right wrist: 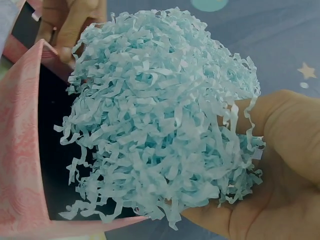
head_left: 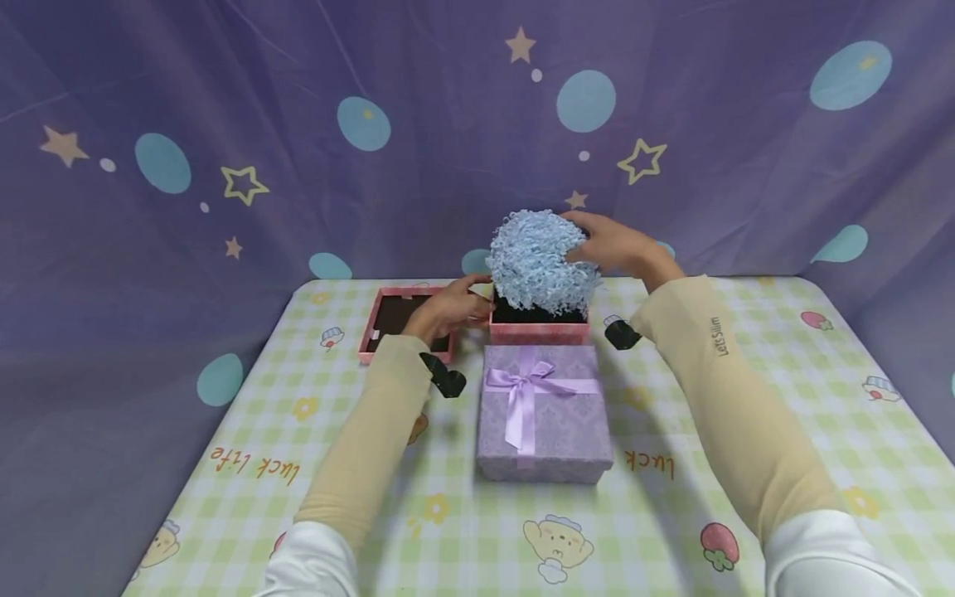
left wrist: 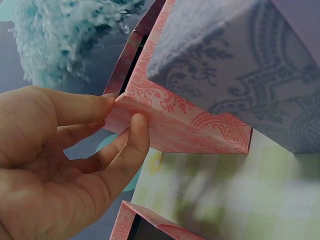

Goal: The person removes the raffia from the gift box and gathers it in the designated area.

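Note:
A fluffy clump of light blue shredded paper [head_left: 540,257] is in my right hand [head_left: 615,245], which grips it from the right with the fingers partly buried in the strands. The clump hangs over the open pink gift box [head_left: 539,333], whose black inside shows below it. My left hand [head_left: 457,305] holds the box by its left side. In the left wrist view, the fingers [left wrist: 85,107] of that hand pinch the box's corner. From the right wrist view, the clump [right wrist: 160,120] overlaps much of the box opening.
A lavender gift box [head_left: 548,427] with a ribbon bow stands directly in front of the pink box. The pink lid [head_left: 369,330] lies inside up on the left, beside my left hand. A checked tablecloth [head_left: 791,398] covers the table, and a purple curtain [head_left: 448,191] hangs behind.

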A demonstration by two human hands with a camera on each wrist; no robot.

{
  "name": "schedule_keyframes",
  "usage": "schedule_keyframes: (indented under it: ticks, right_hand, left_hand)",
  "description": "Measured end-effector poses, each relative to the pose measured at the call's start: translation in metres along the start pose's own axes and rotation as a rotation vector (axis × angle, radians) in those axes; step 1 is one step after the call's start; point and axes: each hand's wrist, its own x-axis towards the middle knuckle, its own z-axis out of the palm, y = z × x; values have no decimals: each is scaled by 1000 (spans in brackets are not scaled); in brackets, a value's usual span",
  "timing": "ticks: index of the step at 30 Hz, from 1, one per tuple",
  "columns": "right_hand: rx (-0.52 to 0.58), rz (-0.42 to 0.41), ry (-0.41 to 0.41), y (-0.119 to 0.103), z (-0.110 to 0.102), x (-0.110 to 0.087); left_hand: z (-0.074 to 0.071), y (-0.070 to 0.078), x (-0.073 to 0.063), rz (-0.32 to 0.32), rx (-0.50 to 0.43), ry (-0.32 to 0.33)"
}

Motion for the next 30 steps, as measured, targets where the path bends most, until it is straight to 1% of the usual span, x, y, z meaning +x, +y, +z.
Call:
schedule_keyframes:
  ticks: [9,21,27,30]
  right_hand:
    - [35,-8,49,9,-19,-18]
    - [74,-8,97,34,-40,-44]
    - [126,29,101,48,-46,-52]
    - [125,44,108,55,-48,-55]
  left_hand:
    - [-1,-1,0,-5,-5,-3]
    - [-2,-3,1,6,-18,-1]
    - [-2,-3,-1,13,-6,-3]
    - [-2,-2,-1,13,-10,-6]
